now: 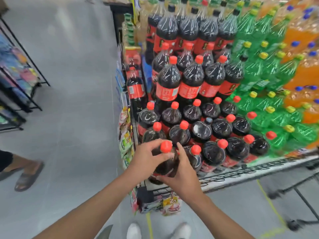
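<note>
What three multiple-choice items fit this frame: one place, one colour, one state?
1. Where is the held bottle? A) at the front left corner of the shelf B) on the floor C) on the top tier
2. Its cap colour? A) blue B) red C) yellow
3. What are the left hand and right hand doing? A) both idle B) only right touches C) both grip the bottle
A: it is at the shelf, near left end. B: the cap is red. C: fingers curl by the neck and round the body.
</note>
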The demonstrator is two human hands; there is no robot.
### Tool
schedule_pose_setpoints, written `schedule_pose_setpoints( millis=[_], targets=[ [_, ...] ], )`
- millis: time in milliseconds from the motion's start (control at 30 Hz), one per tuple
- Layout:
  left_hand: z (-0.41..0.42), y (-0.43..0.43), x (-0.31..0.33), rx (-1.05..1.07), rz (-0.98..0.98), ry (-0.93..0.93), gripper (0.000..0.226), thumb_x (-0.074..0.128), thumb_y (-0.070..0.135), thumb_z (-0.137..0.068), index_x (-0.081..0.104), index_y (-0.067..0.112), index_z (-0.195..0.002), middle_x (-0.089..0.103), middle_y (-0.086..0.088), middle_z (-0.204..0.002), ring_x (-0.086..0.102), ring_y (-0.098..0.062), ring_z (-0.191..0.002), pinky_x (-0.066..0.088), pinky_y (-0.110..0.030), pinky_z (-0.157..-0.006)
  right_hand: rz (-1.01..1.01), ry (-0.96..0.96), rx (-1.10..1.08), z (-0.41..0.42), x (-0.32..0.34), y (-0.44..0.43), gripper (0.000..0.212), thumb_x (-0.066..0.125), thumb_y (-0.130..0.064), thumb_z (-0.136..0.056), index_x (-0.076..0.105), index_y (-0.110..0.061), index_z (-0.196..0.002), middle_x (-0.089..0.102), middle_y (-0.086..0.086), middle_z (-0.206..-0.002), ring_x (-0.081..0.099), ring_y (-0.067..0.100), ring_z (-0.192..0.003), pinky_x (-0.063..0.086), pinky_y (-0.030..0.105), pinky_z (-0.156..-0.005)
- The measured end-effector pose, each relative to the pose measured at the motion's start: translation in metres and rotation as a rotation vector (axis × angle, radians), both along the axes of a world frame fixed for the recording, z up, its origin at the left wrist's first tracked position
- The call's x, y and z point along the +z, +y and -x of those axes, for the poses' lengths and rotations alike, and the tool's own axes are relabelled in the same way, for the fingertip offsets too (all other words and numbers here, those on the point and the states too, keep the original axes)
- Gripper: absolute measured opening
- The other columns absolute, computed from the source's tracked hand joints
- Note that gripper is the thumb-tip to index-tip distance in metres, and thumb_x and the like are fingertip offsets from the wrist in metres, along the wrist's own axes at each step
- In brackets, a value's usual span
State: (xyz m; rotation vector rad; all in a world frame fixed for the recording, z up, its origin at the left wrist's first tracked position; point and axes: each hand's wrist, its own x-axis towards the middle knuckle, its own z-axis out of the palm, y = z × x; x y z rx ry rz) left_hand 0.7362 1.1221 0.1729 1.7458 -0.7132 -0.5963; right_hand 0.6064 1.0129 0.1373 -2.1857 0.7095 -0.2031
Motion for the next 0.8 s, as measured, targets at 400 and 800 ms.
schedule_pose_setpoints(
  millis=[400, 800],
  targets=[
    [-0.004, 0.006, -0.040, -0.042, -0.107, -0.023, 0.040, 0.086, 0.028, -0.084, 0.069, 0.052, -0.112, 0.070, 0.038, -0.110, 0.061, 0.016, -0.112, 0.045, -0.018, -0.103, 0.090, 0.058, 0.003, -0.004, -0.031, 0.019, 0.112, 0.087, -0.040, -0.078, 0.013, -0.029, -0.161, 0.027, -0.011, -0.163, 0.046, 0.010, -0.138, 0.051, 0.026, -0.095],
    [-0.021, 0.003, -0.047, -0.126, -0.187, -0.090, 0.040, 0.082, 0.037, -0.087, 0.071, 0.038, -0.126, 0.070, 0.031, -0.117, 0.059, 0.016, -0.113, 0.044, -0.016, -0.101, 0.158, 0.197, 0.044, -0.006, -0.046, 0.016, 0.119, 0.079, -0.047, -0.084, -0.006, -0.024, -0.163, 0.010, -0.005, -0.170, 0.067, 0.018, -0.111, 0.056, 0.033, -0.078]
  ],
)
